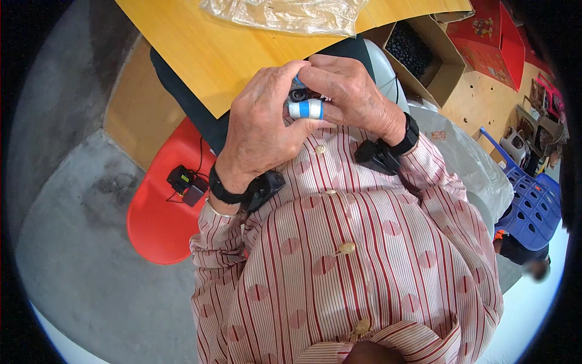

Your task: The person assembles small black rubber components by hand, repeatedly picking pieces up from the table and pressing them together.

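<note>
My left hand point(260, 115) and my right hand point(357, 91) meet in front of my chest, just by the table edge. Their fingers curl together around a small dark grey thing point(299, 94) with a rounded part; most of it is hidden, so its kind cannot be made out. Across the gap lies a blue-and-white banded wrap point(306, 109), in line with my right thumb; whether it is wound on the thumb or belongs to the held thing I cannot tell. A bit of blue also shows between the upper fingertips.
A clear plastic bag point(291, 15) lies on the yellow wooden table point(200, 54). To the right stands a cardboard box point(445, 79) of small black pieces point(412, 48), near a red box point(491, 42). A red stool point(157, 224) holds a black device point(188, 185). Farther right are a blue plastic chair point(530, 209) and another person point(518, 250).
</note>
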`<state>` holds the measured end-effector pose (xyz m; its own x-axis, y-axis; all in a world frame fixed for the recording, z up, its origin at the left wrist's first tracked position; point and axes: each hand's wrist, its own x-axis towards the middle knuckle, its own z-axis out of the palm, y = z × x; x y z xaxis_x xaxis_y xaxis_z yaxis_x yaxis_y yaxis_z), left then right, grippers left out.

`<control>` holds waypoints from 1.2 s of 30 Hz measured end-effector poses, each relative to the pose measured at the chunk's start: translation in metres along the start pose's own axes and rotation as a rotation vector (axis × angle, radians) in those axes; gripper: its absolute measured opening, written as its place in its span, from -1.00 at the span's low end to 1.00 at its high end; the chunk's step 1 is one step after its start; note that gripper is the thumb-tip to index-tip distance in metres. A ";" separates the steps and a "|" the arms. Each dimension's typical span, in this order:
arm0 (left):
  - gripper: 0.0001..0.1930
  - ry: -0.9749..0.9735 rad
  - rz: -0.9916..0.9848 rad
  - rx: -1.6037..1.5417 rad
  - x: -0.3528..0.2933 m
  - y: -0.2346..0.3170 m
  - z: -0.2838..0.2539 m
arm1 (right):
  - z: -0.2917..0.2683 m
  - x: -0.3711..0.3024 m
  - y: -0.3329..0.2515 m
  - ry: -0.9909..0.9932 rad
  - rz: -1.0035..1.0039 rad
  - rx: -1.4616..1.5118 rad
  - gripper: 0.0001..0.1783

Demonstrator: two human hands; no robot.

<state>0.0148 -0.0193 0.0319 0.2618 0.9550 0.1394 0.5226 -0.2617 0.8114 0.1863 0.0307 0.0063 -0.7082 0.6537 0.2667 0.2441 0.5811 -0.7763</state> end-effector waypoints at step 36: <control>-0.66 -0.077 -0.128 0.162 0.066 -0.063 -0.061 | -0.147 -0.201 0.183 0.700 0.870 -0.282 -0.57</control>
<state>-0.0501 0.0690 0.0247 0.2424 0.9702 -0.0076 0.6777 -0.1637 0.7169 0.4710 0.0773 -0.1052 0.2740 0.9612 0.0302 0.6718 -0.1689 -0.7212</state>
